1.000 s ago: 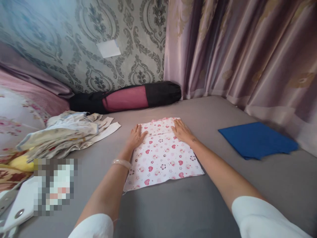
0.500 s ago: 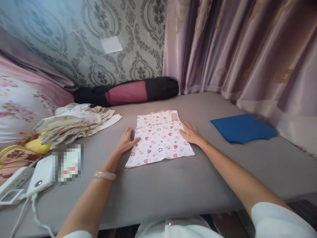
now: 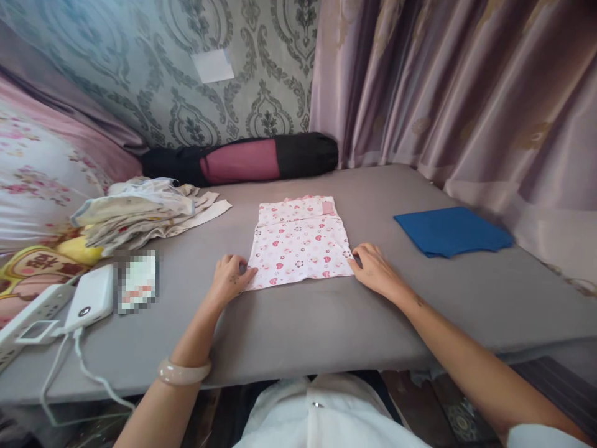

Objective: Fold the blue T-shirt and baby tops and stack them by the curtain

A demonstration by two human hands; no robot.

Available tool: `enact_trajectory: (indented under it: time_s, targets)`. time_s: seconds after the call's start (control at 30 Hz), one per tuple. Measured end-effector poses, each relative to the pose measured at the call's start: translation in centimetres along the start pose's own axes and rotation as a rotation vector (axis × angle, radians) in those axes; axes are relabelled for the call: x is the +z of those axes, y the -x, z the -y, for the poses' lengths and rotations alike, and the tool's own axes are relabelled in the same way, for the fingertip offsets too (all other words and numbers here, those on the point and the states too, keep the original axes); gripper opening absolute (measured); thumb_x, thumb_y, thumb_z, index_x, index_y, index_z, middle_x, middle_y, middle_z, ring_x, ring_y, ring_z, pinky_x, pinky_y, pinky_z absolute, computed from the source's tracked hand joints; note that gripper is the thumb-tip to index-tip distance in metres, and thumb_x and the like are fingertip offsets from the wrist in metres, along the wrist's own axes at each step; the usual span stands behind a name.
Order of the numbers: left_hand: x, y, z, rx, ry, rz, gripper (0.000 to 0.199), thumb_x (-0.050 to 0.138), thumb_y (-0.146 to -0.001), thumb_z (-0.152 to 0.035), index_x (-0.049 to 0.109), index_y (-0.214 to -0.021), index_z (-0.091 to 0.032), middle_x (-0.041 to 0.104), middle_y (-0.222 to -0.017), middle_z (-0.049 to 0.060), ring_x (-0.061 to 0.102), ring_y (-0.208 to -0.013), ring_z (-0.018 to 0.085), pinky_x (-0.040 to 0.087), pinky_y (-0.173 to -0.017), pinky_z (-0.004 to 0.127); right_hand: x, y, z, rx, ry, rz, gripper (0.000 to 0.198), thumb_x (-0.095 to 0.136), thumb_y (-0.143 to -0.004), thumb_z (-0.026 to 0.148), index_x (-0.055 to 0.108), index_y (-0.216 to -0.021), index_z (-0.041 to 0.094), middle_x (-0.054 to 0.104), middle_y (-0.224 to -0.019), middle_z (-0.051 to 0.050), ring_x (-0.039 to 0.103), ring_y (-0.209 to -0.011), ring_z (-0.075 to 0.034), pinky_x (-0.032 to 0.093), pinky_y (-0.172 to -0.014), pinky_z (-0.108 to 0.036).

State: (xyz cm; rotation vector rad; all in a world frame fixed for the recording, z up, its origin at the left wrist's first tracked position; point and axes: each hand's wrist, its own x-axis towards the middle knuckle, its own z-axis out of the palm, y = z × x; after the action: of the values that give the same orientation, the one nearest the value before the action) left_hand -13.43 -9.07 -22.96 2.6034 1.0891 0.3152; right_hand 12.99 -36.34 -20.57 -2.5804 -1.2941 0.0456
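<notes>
Step judged: working cloth [image 3: 298,246] at near corners | my left hand [image 3: 227,279] and right hand [image 3: 377,271] were half-curled there, firm hold unclear | next move needed even pinches

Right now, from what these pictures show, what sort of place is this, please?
It looks like a room in a home, perhaps a bedroom: long shiny curtains hang at the right, patterned wallpaper covers the wall, and flower-printed fabric bulges at the left.
</notes>
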Motion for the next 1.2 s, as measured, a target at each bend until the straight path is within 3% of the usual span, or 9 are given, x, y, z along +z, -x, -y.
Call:
enact_trajectory:
  time_s: [0.13, 0.33, 0.5, 0.6, 0.7, 0.77, 0.93, 1.2]
  targets:
    - [-0.1, 1.6, -0.8, -0.062, 0.004, -0.014, 0.035, 0.053, -0.077, -0.053, 0.062, -0.075, -0.019, 0.056, -0.083, 0.009, 0.054, -0.091, 0.027, 0.044, -0.085, 0.040, 0.1, 1.0, 0.3, 0.070, 0.001, -0.024, 0.020, 0.046, -0.089, 0.034, 0.059, -0.082, 0.021, 0.060, -0.099, -0.009, 0.056, -0.097, -0.025, 0.041, -0.085, -0.035]
    - [-1.7, 2.9, -1.9, -0.103, 0.125, 0.038, 0.040, 0.053, -0.073, -0.057, 0.058, -0.058, -0.020, 0.056, -0.066, 0.006, 0.053, -0.075, 0.023, 0.041, -0.070, 0.033, 0.3, 1.0, -0.2, 0.112, -0.163, -0.016, 0.022, 0.049, -0.084, 0.038, 0.050, -0.068, 0.023, 0.060, -0.084, -0.005, 0.058, -0.081, -0.021, 0.042, -0.073, -0.031]
    - [-3.0, 3.7, -2.7, -0.257, 0.420, 0.052, 0.039, 0.061, -0.070, -0.057, 0.057, -0.062, -0.019, 0.052, -0.056, -0.001, 0.046, -0.057, 0.014, 0.031, -0.054, 0.025, -0.6, 0.7, 0.2, 0.258, -0.443, 0.044, 0.023, 0.053, -0.079, 0.044, 0.051, -0.068, 0.023, 0.060, -0.066, 0.000, 0.054, -0.061, -0.016, 0.038, -0.057, -0.027]
    - [-3.3, 4.0, -3.1, -0.321, 0.638, 0.034, 0.041, 0.067, -0.066, -0.057, 0.061, -0.077, -0.018, 0.055, -0.058, -0.003, 0.047, -0.054, 0.013, 0.032, -0.052, 0.023, -1.1, 0.6, 0.6, 0.341, -0.691, 0.058, 0.024, 0.058, -0.074, 0.046, 0.050, -0.072, 0.023, 0.055, -0.056, 0.004, 0.049, -0.052, -0.013, 0.035, -0.051, -0.025]
    - [-3.8, 4.1, -3.7, -0.358, 0.863, -0.002, 0.058, 0.073, -0.063, -0.054, 0.061, -0.108, -0.019, 0.057, -0.059, -0.004, 0.048, -0.053, 0.011, 0.036, -0.052, 0.021, -1.5, 0.5, 0.7, 0.397, -0.922, 0.041, 0.032, 0.063, -0.069, 0.046, 0.054, -0.088, 0.022, 0.058, -0.058, 0.005, 0.046, -0.048, -0.011, 0.033, -0.048, -0.022]
    - [-4.2, 4.0, -4.0, -0.368, 0.976, -0.022, 0.065, 0.077, -0.061, -0.051, 0.061, -0.115, -0.019, 0.056, -0.058, -0.005, 0.045, -0.050, 0.009, 0.035, -0.049, 0.020, -1.7, 0.5, 0.6, 0.381, -1.021, 0.030, 0.044, 0.065, -0.068, 0.047, 0.057, -0.102, 0.021, 0.061, -0.061, 0.005, 0.044, -0.047, -0.009, 0.032, -0.047, -0.021]
    - [-5.2, 3.8, -4.2, -0.435, 1.152, -0.035, 0.047, 0.084, -0.052, -0.046, 0.074, -0.085, -0.014, 0.057, -0.059, -0.001, 0.041, -0.048, 0.006, 0.032, -0.044, 0.018, -2.2, 0.6, -0.2, 0.344, -1.114, 0.040, 0.047, 0.070, -0.067, 0.053, 0.069, -0.099, 0.018, 0.062, -0.067, 0.001, 0.040, -0.048, -0.007, 0.029, -0.045, -0.020]
    - [-6.3, 5.9, -4.2, -0.478, 1.232, -0.021, 0.045, 0.088, -0.050, -0.044, 0.076, -0.081, -0.013, 0.064, -0.065, 0.004, 0.043, -0.048, 0.006, 0.032, -0.043, 0.019, -3.9, 3.0, -0.6, 0.357, -1.142, 0.051, 0.052, 0.077, -0.061, 0.059, 0.073, -0.092, 0.017, 0.063, -0.067, -0.001, 0.038, -0.047, -0.006, 0.029, -0.041, -0.021]
